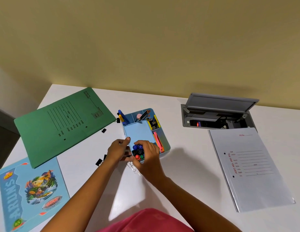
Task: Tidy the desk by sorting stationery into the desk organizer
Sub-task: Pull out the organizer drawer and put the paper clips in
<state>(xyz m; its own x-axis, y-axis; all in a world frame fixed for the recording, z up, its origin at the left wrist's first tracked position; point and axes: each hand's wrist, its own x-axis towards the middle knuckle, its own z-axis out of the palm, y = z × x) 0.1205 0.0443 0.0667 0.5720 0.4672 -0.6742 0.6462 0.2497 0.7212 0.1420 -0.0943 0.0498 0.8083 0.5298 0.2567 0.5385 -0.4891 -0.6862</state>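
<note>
One boxy organizer [139,131] — compartmented, round marker caps [137,151]

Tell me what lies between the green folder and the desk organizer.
Head view: one black binder clip by the green folder's corner, another along its edge; otherwise bare white desk up to the desk organizer.

Quick headcount from where I'm standing: one desk organizer [139,131], two hands on it. Three flat paper things: a green folder [62,124] out past the left hand [118,150], a blue notebook [28,185] on the near side of that hand, and a white file [251,168] well off beyond the right hand [149,154]. Loose black binder clips [99,162]: I make it four, two just beside the left wrist and two further out by the folder. Markers [137,150] under the right fingers, six-ish: two blue, one red, one green, the rest black. The paper clips [133,168] between the hands are a tangle I can't count. One cable hatch [218,114].
</note>
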